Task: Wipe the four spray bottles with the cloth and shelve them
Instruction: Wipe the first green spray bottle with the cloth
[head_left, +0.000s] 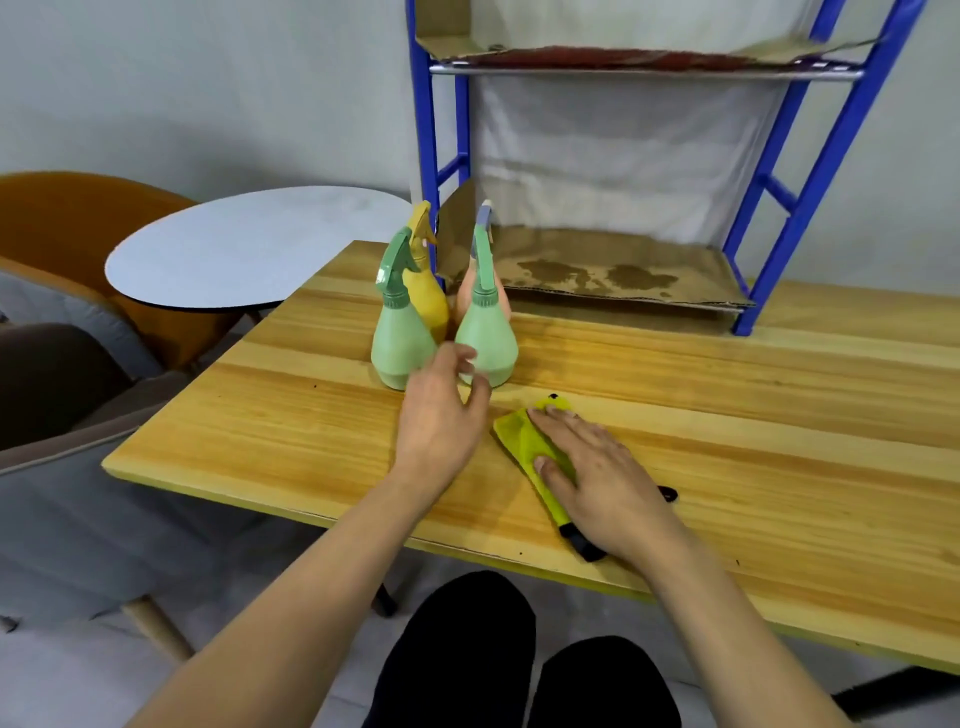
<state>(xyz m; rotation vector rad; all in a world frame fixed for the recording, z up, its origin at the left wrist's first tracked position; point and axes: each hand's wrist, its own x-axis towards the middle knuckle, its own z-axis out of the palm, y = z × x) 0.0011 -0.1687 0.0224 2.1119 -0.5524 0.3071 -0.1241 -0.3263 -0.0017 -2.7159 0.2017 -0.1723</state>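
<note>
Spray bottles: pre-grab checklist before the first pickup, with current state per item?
1. All four spray bottles upright on the table: ok; left green bottle, right green bottle, yellow bottle, pink bottle behind.
2. Left hand free to grab: ok, fingers relaxed, at the front green bottles; contact cannot tell.
3. Cloth under control: ok, right hand lies flat on it.
4. Cloth lifted and ready to wipe: not ok, it lies on the table.
5. Lower shelf has room: ok, only stained cardboard on it.
6. Any bottle wiped already: cannot tell.
</note>
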